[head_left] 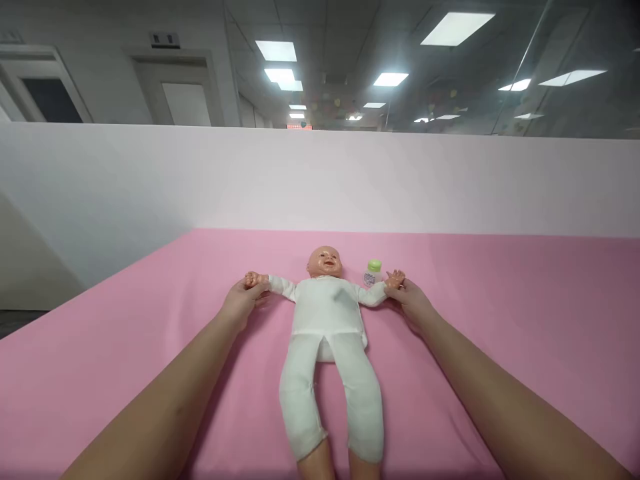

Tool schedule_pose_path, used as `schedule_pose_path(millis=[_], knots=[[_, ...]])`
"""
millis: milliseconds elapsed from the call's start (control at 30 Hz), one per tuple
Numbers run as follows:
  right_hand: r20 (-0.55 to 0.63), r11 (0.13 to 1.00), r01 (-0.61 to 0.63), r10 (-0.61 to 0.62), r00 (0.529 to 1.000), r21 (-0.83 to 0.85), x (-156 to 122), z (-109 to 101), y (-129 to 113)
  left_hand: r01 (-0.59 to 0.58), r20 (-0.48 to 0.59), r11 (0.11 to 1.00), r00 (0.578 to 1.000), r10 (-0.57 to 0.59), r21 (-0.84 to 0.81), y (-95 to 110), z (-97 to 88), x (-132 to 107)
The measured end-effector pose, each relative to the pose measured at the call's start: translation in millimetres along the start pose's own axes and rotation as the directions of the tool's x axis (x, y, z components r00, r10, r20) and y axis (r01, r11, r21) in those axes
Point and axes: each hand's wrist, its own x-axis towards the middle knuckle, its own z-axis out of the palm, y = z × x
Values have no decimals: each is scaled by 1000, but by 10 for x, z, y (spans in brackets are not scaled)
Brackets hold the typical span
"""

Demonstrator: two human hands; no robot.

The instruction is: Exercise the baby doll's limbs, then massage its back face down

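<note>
A baby doll (327,310) in white cloth top and trousers lies on its back, head at the far end and bare lower legs toward me. Both its arms are stretched out sideways. My left hand (243,300) grips the doll's hand and wrist on the left side. On the other side, my right hand (411,303) has its fingers closed on the doll's other hand, whose small fingers stick up above mine. Just behind that doll arm stands a small clear bottle (373,273) with a green cap; its lower part is partly hidden by the sleeve.
A pink padded surface (525,333) lies under the doll. Along its back runs a low white wall (350,180), with another stretch on the left. Beyond are doors (185,93), glass and ceiling lights.
</note>
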Motion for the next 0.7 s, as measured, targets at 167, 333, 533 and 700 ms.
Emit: schedule_pose_path(millis=[167, 333, 533, 700], knots=[[-38, 999, -33, 32, 999, -37, 53, -79, 52, -17, -125, 993, 992, 32, 120, -79, -78, 69], [-164, 994, -72, 59, 985, -78, 152, -200, 97, 29, -319, 886, 938, 136, 462, -113, -193, 107], [-205, 989, -87, 61, 977, -119, 194, -236, 129, 79, -233, 624, 957, 170, 778, -69, -236, 114], [-223, 987, -86, 54, 973, -137, 189, -205, 135, 140, -261, 578, 956, 132, 804, -31, -208, 54]])
